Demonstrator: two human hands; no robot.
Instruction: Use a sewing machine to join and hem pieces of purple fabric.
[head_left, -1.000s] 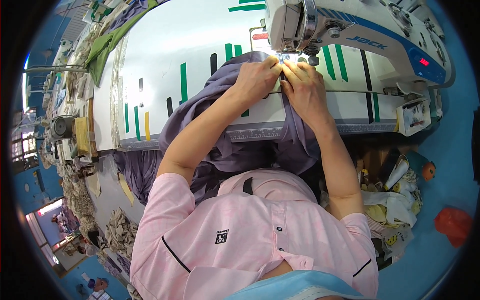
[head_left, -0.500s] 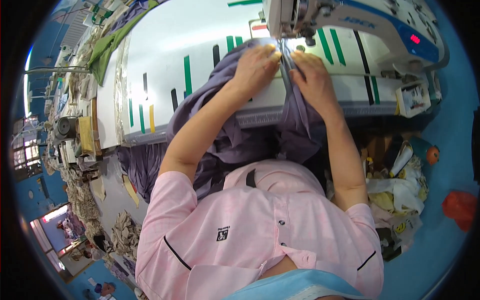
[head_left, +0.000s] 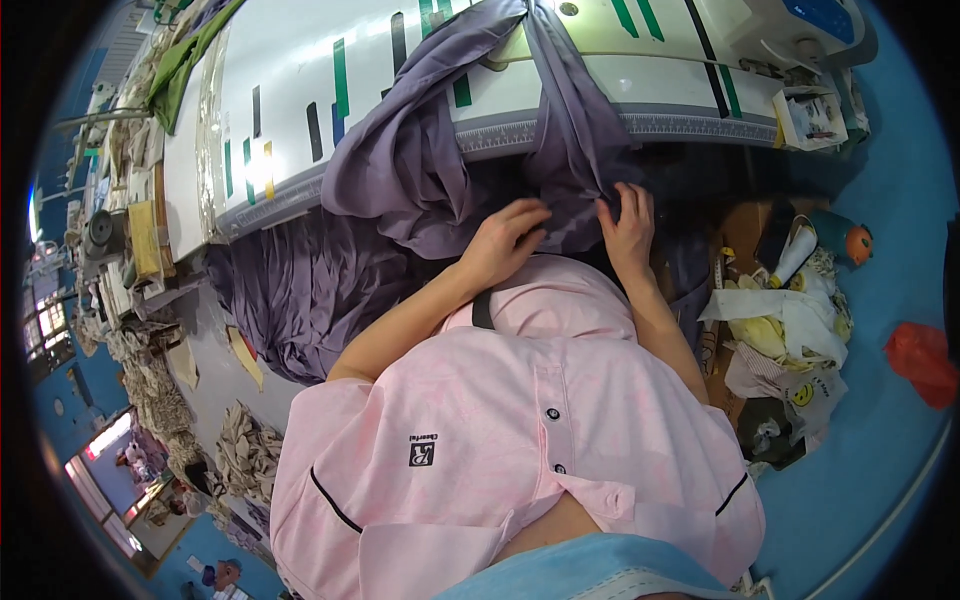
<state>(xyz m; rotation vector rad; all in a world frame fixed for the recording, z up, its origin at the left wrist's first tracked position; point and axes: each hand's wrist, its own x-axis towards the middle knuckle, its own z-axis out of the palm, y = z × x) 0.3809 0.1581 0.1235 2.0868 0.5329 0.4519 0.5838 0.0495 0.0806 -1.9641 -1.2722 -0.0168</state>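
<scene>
A long purple fabric (head_left: 400,165) runs down from the top of the white sewing table (head_left: 290,60). Two lengths of it hang over the front edge toward my lap. My right hand (head_left: 630,235) is at the right-hand length, thumb and fingers closed on a fold at its side. Beside the lower part of the cloth is my left hand (head_left: 500,242), its fingers loosely bent and the thumb apart from them, with nothing seen in it. Only the end of the white and blue sewing machine (head_left: 815,25) shows, at the upper right.
A ruler strip (head_left: 700,126) lines the table's front edge; coloured tape marks lie behind it. Gathered purple cloth (head_left: 310,290) hangs at the left. A small white box (head_left: 812,118) is fixed at the right corner, above scraps and bags (head_left: 790,330). A red bag (head_left: 920,365) lies far right.
Both hands have come down from beside the machine's needle to below the table's front edge. The view has tilted down, so the machine head is out of sight. The fabric still reaches toward the needle area.
</scene>
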